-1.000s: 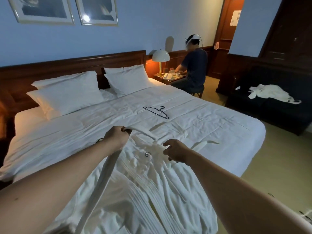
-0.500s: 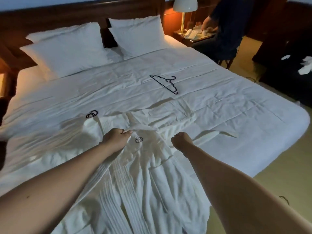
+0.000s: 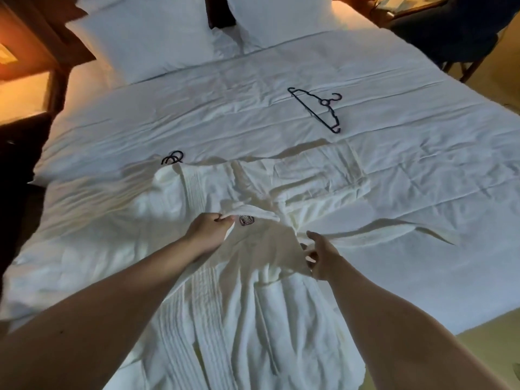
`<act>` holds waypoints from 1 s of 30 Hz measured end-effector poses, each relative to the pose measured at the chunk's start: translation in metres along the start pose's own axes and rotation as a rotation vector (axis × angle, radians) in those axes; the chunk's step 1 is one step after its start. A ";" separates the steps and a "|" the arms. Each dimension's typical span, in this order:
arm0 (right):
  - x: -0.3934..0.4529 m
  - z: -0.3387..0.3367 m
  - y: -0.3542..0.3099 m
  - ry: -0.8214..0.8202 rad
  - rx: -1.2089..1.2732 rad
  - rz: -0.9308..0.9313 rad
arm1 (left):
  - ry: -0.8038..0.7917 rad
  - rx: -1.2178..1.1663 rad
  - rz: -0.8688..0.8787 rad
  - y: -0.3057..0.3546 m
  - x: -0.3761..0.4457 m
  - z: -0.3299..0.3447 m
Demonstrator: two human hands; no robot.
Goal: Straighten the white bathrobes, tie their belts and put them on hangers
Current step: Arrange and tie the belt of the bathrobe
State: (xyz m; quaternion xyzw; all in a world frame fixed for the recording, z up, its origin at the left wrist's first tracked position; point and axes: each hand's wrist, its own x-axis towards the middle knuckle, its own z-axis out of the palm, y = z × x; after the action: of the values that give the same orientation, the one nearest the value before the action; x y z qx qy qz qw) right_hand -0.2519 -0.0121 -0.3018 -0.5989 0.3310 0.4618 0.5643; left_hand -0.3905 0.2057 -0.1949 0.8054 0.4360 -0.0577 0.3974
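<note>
Your white bathrobe (image 3: 253,291) lies front-up and crumpled on the bed (image 3: 197,114), collar toward 12 o'clock. Your left hand (image 3: 209,230) has its fingers clamped on the lapel edge just beside the dark logo (image 3: 246,220). Your right hand (image 3: 320,256) pinches a fold near the belt (image 3: 394,235) (which trails toward 3 o'clock). A black hanger (image 3: 318,109) rests at 1 o'clock, well apart.

Two bare forearms enter from the bottom edge; no sleeves, watch, or bands show on either; the left hand (image 3: 209,230) and right hand (image 3: 322,256) wear no gloves or rings; a small dark mark sits on the left forearm.
</note>
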 end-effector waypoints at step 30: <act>-0.397 0.203 -0.029 -0.144 -0.678 -1.489 | 0.352 -0.457 0.451 -0.012 -0.188 -0.331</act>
State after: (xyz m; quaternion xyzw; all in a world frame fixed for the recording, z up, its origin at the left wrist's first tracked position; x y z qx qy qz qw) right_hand -0.4024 0.1414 0.0902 -0.7686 -0.3477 0.0789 0.5312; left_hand -0.5988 0.3144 0.1051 0.7692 0.3109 0.2696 0.4888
